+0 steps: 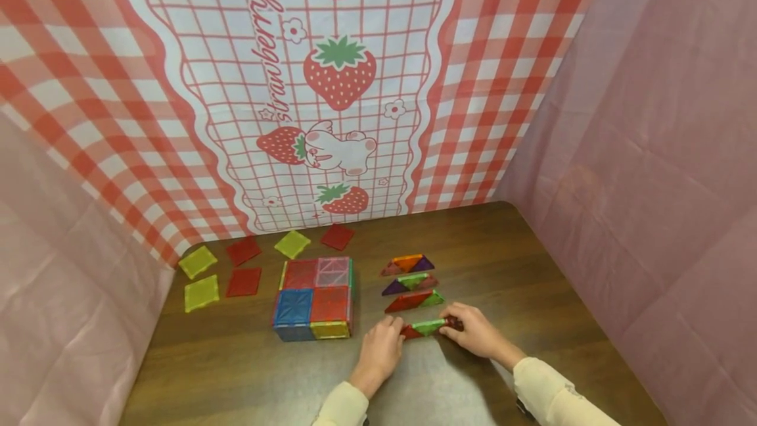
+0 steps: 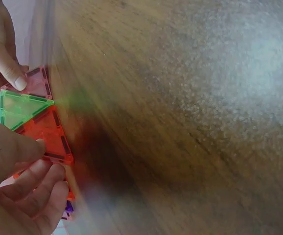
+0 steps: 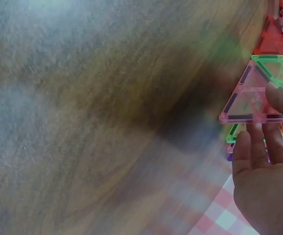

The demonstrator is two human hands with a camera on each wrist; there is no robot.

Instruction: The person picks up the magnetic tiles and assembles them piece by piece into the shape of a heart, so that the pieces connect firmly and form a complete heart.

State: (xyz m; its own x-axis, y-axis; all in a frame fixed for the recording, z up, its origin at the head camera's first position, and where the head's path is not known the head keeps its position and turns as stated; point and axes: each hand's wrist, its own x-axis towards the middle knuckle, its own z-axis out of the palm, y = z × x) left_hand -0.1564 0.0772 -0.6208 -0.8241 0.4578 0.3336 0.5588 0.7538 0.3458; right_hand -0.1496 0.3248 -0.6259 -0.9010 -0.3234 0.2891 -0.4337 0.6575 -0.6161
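Both hands hold a strip of three triangular magnetic tiles upright on edge, low over the table. In the left wrist view, the left hand [image 2: 19, 186] pinches the red triangle [image 2: 51, 128] between thumb and fingers. The right hand [image 3: 264, 181] pinches the pink triangle [image 3: 244, 100] at the other end, with its thumb on the face. Between them the green triangle [image 1: 428, 328] joins the two. Just behind stand three similar strips in a row: a red and green one [image 1: 408, 302], a purple, green and pink one [image 1: 411, 283], and an orange-centred one [image 1: 408, 263].
Left of the hands sits a box of square magnetic tiles [image 1: 294, 307] with a blue, red and pink top. Several loose yellow squares [image 1: 202, 293] and red squares [image 1: 244, 282] lie at the table's back left. A strawberry-print cloth [image 1: 402, 169] hangs behind the wooden table [image 1: 508, 261].
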